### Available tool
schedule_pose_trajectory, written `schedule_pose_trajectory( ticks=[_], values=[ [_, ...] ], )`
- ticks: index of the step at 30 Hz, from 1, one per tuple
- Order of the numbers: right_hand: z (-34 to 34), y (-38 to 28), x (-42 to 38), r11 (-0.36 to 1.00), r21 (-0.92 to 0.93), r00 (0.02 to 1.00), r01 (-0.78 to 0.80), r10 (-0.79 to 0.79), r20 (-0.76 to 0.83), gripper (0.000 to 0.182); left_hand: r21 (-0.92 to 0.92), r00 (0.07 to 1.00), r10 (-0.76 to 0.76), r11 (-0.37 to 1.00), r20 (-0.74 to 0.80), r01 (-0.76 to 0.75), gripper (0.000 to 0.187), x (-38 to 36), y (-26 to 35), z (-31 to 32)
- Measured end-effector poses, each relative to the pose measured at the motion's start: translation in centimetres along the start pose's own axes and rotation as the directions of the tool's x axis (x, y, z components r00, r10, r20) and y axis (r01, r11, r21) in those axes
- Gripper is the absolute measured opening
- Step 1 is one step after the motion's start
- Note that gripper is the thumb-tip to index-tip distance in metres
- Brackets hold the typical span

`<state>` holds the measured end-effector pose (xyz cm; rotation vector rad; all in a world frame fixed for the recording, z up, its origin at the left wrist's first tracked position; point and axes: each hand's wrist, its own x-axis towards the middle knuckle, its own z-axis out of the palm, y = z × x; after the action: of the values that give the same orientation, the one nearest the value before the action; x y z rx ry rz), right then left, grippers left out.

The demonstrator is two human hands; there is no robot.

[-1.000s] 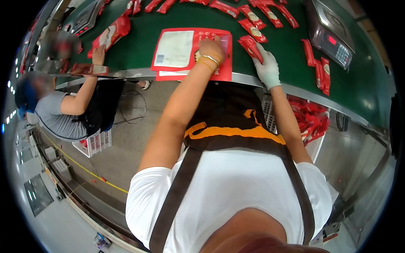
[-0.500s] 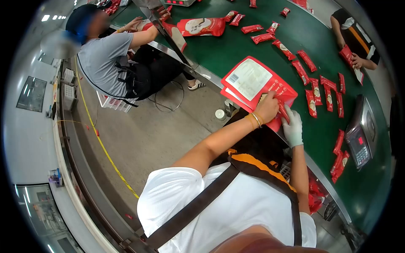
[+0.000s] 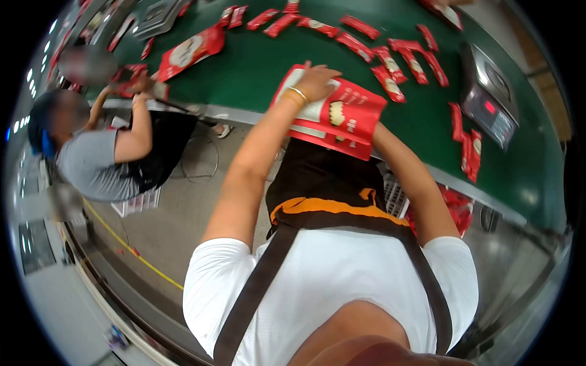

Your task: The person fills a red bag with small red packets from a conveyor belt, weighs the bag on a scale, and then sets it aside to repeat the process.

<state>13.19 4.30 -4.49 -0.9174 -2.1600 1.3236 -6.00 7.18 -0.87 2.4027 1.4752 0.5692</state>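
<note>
A large red bag (image 3: pixel 361 105) with a pale label panel lies at the front edge of the green table. My left hand (image 3: pixel 316 83), bare and with bands at the wrist, rests on the bag's upper side, fingers apart and slightly blurred. The bag hides my right hand; only its forearm shows, running up to the bag's right end. Beyond the bag, several small red packets (image 3: pixel 355 46) are scattered over the table.
Green table (image 3: pixel 262 67) curves across the front. At the right stands a scale (image 3: pixel 490 97), with packets (image 3: pixel 470 152) before it. Another large red bag (image 3: pixel 190 53) lies left. A seated co-worker (image 3: pixel 101 143) is at far left.
The view has shifted and turned. My left hand has moved from the bag's right part onto its upper side. My gloved right hand, visible before, is now hidden by the bag.
</note>
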Motion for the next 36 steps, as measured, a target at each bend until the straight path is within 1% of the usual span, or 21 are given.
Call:
schedule_pose_trajectory(
  ticks=[1, 2, 3, 7, 10, 12, 13, 14, 16, 17, 19, 22, 24, 25, 26, 28, 30, 31, 33, 34, 36],
  values=[
    [-0.2, 0.0, -0.2, 1.0, 0.002, 1.0, -0.012, 0.012, 0.014, 0.027, 0.115, 0.98, -0.063, 0.992, 0.19, 0.042, 0.049, 0.8, -0.3, -1.3],
    [-0.4, 0.1, -0.8, 1.0, 0.005, 0.999, -0.029, 0.029, 0.025, 0.027, 0.096, 0.972, -0.051, 0.995, 0.231, 0.03, 0.049, 1.2, -1.1, -1.2],
    [-0.5, -0.1, -1.0, 0.999, 0.011, 0.998, -0.043, 0.042, 0.037, 0.026, 0.002, 0.989, 0.02, 1.0, 0.148, -0.021, 0.039, 1.3, -2.3, -0.5],
    [-0.9, 0.0, -1.8, 0.996, 0.038, 0.995, -0.081, 0.079, 0.057, 0.025, -0.109, 0.988, 0.066, 0.993, 0.143, -0.051, 0.021, 2.2, -3.1, -1.3],
    [-1.1, 0.4, -1.8, 0.995, 0.054, 0.994, -0.089, 0.085, 0.074, 0.025, -0.012, 0.995, 0.091, 0.996, 0.035, -0.091, 0.013, 1.2, -2.5, -0.4],
    [-1.3, 0.4, -1.9, 0.994, 0.064, 0.993, -0.092, 0.087, 0.081, 0.024, 0.148, 0.973, 0.061, 0.989, -0.224, -0.028, 0.01, 0.2, -1.8, 0.5],
    [-1.3, 0.5, -1.9, 0.993, 0.07, 0.993, -0.094, 0.088, 0.083, 0.024, 0.171, 0.988, -0.086, 0.979, -0.128, 0.107, 0.031, -0.3, -0.9, -0.3],
    [-1.3, 0.5, -2.0, 0.993, 0.073, 0.992, -0.097, 0.091, 0.087, 0.024, 0.172, 0.99, -0.076, 0.98, -0.119, 0.096, 0.031, -1.5, 0.5, -0.9],
    [-1.3, 0.6, -2.0, 0.992, 0.076, 0.992, -0.101, 0.095, 0.083, 0.024, 0.182, 0.908, -0.181, 0.947, -0.379, 0.265, 0.056, -3.7, 3.1, -2.0],
    [-1.3, 0.5, -2.0, 0.992, 0.077, 0.992, -0.101, 0.095, 0.077, 0.024, 0.189, 0.911, -0.167, 0.949, -0.376, 0.252, 0.056, -4.0, 3.9, -2.2],
    [-1.3, 0.5, -2.0, 0.991, 0.071, 0.991, -0.112, 0.106, 0.08, 0.024, 0.273, 0.946, -0.274, 0.909, -0.174, 0.314, 0.068, -5.2, 5.2, -1.7],
    [-1.9, -0.1, -2.7, 0.986, -0.009, 0.979, -0.167, 0.167, 0.112, 0.023, 0.243, 0.926, -0.31, 0.902, -0.214, 0.358, 0.065, -4.9, 4.8, 0.7],
    [-4.3, -0.9, -3.7, 0.934, -0.218, 0.938, -0.283, 0.317, 0.142, 0.024, 0.291, 0.935, -0.278, 0.896, -0.221, 0.335, 0.064, -5.1, 4.5, 1.3],
    [-6.0, -1.5, -4.7, 0.899, -0.234, 0.922, -0.369, 0.386, 0.027, 0.024, 0.293, 0.938, -0.282, 0.896, -0.201, 0.333, 0.063, -5.3, 4.5, 1.2],
    [-6.8, -2.4, -5.8, 0.966, 0.003, 0.879, -0.258, 0.237, -0.414, 0.027, 0.295, 0.94, -0.284, 0.896, -0.189, 0.33, 0.063, -5.0, 4.3, 1.0],
    [-10.4, -0.9, -6.0, 0.935, -0.176, 0.627, -0.309, 0.061, -0.777, 0.027, 0.273, 0.939, -0.285, 0.903, -0.194, 0.331, 0.063, -5.0, 4.4, 1.0],
    [-11.3, 0.9, -5.1, 0.755, -0.545, 0.668, -0.365, -0.195, -0.718, 0.035, 0.258, 0.941, -0.276, 0.911, -0.197, 0.321, 0.062, -5.0, 4.3, 1.1],
    [-11.2, 1.3, -5.3, 0.755, -0.544, 0.666, -0.365, -0.196, -0.72, 0.035, 0.244, 0.94, -0.289, 0.912, -0.182, 0.328, 0.062, -5.1, 4.2, 1.2],
    [-11.7, 1.3, -4.5, 0.794, -0.504, 0.862, -0.339, 0.048, -0.504, 0.041, 0.232, 0.935, -0.298, 0.912, -0.19, 0.338, 0.062, -4.6, 3.9, 0.9],
    [-12.4, 1.1, -3.7, 0.791, -0.514, 0.865, -0.332, 0.038, -0.5, 0.041, 0.235, 0.936, -0.298, 0.911, -0.187, 0.338, 0.061, -4.7, 4.0, 1.0],
    [-13.4, 1.0, -2.2, 0.773, -0.592, 0.674, -0.23, -0.312, -0.67, 0.039, 0.233, 0.934, -0.308, 0.909, -0.181, 0.345, 0.061, -4.8, 4.1, 1.2]
  ],
)
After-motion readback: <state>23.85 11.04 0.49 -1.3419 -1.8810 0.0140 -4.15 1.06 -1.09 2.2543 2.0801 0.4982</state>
